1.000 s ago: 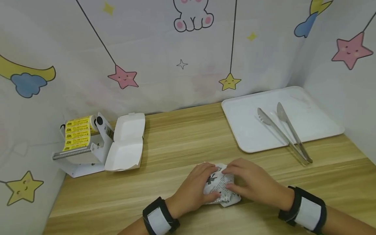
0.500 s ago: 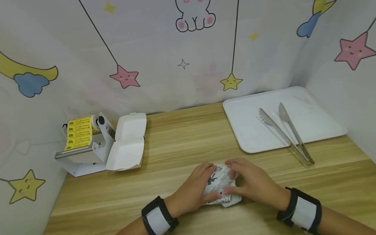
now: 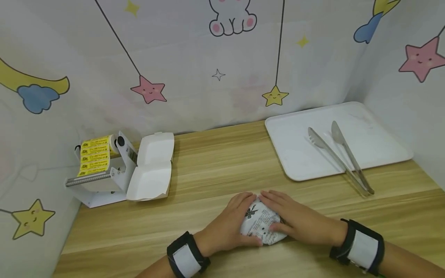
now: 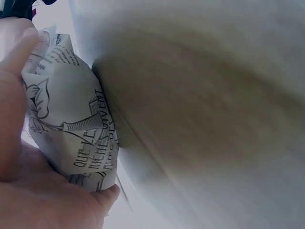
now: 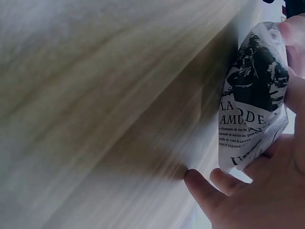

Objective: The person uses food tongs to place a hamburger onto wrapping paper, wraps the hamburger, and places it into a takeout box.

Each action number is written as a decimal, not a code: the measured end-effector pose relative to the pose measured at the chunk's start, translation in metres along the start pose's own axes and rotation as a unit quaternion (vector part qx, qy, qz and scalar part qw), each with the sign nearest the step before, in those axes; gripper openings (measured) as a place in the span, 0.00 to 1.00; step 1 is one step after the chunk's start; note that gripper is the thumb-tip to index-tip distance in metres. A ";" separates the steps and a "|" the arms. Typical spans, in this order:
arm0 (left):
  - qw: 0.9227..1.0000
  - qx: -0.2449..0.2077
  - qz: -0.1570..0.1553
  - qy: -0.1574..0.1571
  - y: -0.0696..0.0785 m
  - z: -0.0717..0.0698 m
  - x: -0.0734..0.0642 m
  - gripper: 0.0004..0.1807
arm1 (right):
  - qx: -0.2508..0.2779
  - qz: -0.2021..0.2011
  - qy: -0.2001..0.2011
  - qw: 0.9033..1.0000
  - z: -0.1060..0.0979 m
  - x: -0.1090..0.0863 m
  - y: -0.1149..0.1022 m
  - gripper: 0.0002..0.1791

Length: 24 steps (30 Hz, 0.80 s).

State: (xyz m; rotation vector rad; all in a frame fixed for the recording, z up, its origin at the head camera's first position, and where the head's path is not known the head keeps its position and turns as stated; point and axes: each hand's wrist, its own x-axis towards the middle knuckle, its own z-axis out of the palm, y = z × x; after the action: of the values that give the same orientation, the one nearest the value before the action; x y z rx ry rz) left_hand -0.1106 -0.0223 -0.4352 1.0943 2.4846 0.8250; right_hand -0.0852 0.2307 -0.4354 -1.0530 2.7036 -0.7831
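Observation:
A rounded bundle [image 3: 259, 224] wrapped in newsprint-style paper rests on the wooden table, between both hands in the head view. My left hand [image 3: 226, 227] cups its left side, fingers over the far edge and thumb along the near one. On the right side my right hand [image 3: 302, 222] holds it, fingertips meeting the left ones at the far top and thumb on the paper's face. Printed words show on the wrapper [image 4: 71, 109] in the left wrist view. In the right wrist view the wrapper [image 5: 255, 95] carries a dark picture; its underside is hidden.
An open white clamshell box [image 3: 149, 183] stands at the back left, beside a dispenser [image 3: 101, 186] with a roll of yellow labels [image 3: 94, 156]. Metal tongs [image 3: 338, 134] lie across a white tray [image 3: 295, 164] at the back right, handle end over its front edge.
My right fingers have straightened and come down closer over the bundle's right side. The paper corner that stuck out at its lower right is now tucked in. My left hand has barely moved.

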 end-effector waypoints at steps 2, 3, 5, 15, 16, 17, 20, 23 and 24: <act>1.000 -0.001 -0.008 0.001 0.001 0.002 -0.001 0.61 | -0.001 0.006 -0.011 1.000 0.001 -0.002 -0.001 0.40; 1.000 -0.001 -0.012 0.001 0.001 0.002 -0.001 0.61 | 0.000 0.008 -0.016 1.000 0.002 -0.003 -0.001 0.41; 1.000 -0.001 -0.022 0.003 0.001 0.003 -0.002 0.61 | 0.003 0.014 -0.026 1.000 0.003 -0.005 0.000 0.43; 0.996 0.083 -0.014 0.029 -0.001 0.004 0.000 0.56 | -0.062 -0.006 -0.008 0.998 0.013 -0.003 0.001 0.48; 0.996 0.081 -0.014 0.028 -0.001 0.004 0.000 0.57 | -0.066 -0.006 -0.007 0.998 0.014 -0.003 0.000 0.47; 0.996 0.078 -0.016 0.026 -0.001 0.004 0.000 0.59 | -0.068 -0.006 -0.006 0.998 0.014 -0.003 0.000 0.47; 0.997 0.062 -0.026 0.022 -0.001 0.004 0.000 0.64 | -0.073 -0.002 -0.007 0.997 0.014 -0.002 -0.002 0.47; 0.998 0.042 -0.030 0.026 0.000 0.004 0.000 0.64 | -0.083 -0.002 -0.004 0.997 0.015 -0.004 -0.002 0.46; 0.998 0.039 -0.031 0.028 0.000 0.005 0.000 0.64 | -0.089 -0.004 -0.001 0.996 0.015 -0.004 -0.001 0.46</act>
State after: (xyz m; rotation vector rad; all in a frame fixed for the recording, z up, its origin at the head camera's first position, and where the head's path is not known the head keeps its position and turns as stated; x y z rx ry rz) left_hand -0.1084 -0.0200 -0.4386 1.0274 2.6037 0.7570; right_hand -0.0767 0.2262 -0.4480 -1.0988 2.8122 -0.5498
